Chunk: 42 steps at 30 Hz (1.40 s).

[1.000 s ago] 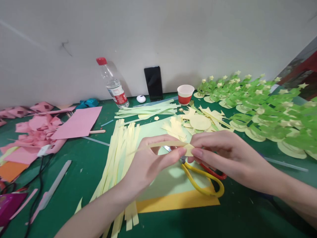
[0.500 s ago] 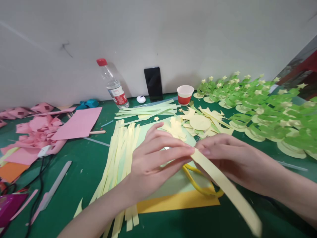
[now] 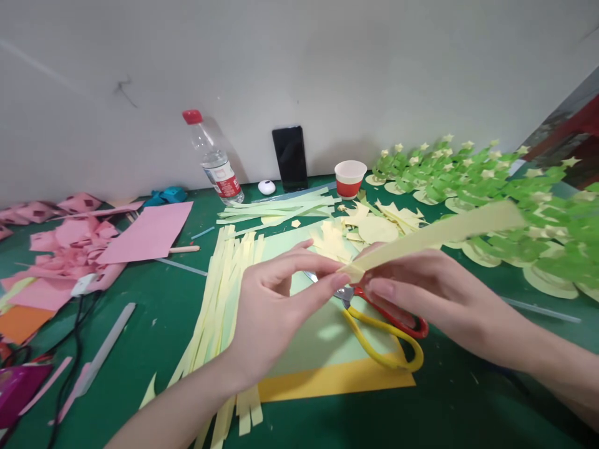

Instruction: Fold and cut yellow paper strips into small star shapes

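While pink paper scraps [image 3: 70, 243] are lying at the far left and a water bottle [image 3: 213, 159] is standing further back, the left hand [image 3: 276, 305] is pinching the near end of a yellow paper strip [image 3: 440, 234] between thumb and forefinger, over the table [image 3: 154, 312]. The right hand [image 3: 421, 293] is pinching the same folded end, the rest jutting rightward. Light and floppy, it probably creases easily, so gripping beside the fold seems safest. Scissors [image 3: 384, 330] are lying just beneath; green paper trees [image 3: 515, 206] are crowding the right.
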{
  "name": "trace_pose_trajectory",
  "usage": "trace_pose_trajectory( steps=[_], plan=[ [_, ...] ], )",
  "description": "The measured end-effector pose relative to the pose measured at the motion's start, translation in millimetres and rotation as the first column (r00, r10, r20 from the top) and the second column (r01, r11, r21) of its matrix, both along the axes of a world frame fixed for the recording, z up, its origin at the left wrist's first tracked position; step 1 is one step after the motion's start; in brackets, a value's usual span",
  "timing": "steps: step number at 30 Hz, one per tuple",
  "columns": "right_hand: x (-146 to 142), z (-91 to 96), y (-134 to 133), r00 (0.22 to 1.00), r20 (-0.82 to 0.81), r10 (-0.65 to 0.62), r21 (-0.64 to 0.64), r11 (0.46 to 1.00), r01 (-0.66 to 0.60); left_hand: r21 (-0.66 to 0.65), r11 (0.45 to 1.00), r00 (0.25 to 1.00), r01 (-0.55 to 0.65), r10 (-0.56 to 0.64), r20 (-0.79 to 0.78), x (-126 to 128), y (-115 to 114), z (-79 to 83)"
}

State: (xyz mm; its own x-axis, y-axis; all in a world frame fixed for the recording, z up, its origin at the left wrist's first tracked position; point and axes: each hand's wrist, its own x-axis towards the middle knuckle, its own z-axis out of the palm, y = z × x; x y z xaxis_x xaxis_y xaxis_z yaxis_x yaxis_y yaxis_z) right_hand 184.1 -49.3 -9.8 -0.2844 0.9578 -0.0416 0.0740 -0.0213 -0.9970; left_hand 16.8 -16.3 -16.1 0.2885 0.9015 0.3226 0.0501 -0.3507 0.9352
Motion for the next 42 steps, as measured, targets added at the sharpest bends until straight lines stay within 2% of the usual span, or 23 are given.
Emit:
trace_pose_trajectory(
  steps=[3,6,12,14,17,22,24,27,30,32,38,42],
  plan=[
    [-1.3,0.7,-2.1,0.983,0.164,-0.076,0.271,0.962,0.029,-0.189,0.979,0.997,0.08,-0.074,0.039,1.0,-0.9,1.3],
    [-3.0,0.3,-1.3,0.97,0.183,-0.163,0.346,0.934,0.092,-0.282,0.948,0.987,0.145,-0.12,0.104,0.6,-2.4,1.0],
    [-4.4,-0.4,0.8,0.978,0.07,-0.194,0.221,0.959,0.174,-0.26,0.956,0.989,0.137,-0.119,0.083,-0.9,-3.5,2.3],
    [-3.3,0.5,1.4,0.975,0.061,-0.216,0.237,0.952,0.196,-0.265,0.955,0.99,0.137,-0.119,0.081,-0.7,-2.9,2.7],
    [-1.0,1.7,2.1,0.981,0.068,-0.183,0.23,0.959,0.163,-0.287,0.946,0.987,0.151,-0.129,0.096,-0.7,-1.4,1.8],
    [1.2,2.4,1.0,0.992,-0.027,-0.12,-0.062,0.991,0.118,-0.414,0.874,0.963,0.255,-0.192,0.187,-1.4,1.7,-1.0],
    [0.7,2.4,0.6,0.993,-0.061,-0.103,-0.127,0.987,0.095,-0.347,0.899,0.963,0.269,-0.247,0.107,-1.4,1.9,-1.5],
    [-0.7,2.3,1.8,0.991,-0.111,-0.071,-0.19,0.981,0.049,-0.151,0.944,0.936,0.293,-0.316,-0.156,-0.4,0.1,-1.8],
    [-1.7,2.5,4.3,0.993,-0.116,0.008,-0.192,0.981,-0.03,-0.048,0.942,0.894,0.332,-0.331,-0.302,0.8,-2.0,-2.2],
    [-1.9,2.9,5.0,0.995,-0.097,0.026,-0.174,0.984,-0.043,-0.007,0.937,0.89,0.35,-0.334,-0.31,1.2,-2.2,-2.4],
    [-2.8,1.9,2.6,0.998,-0.058,-0.033,-0.191,0.981,0.022,0.084,0.934,0.907,0.348,-0.312,-0.282,0.9,-1.1,-2.4],
    [-3.8,-0.1,1.8,0.997,-0.064,-0.047,-0.175,0.984,0.035,0.058,0.938,0.899,0.341,-0.308,-0.311,1.0,-3.4,-1.3]
  ],
)
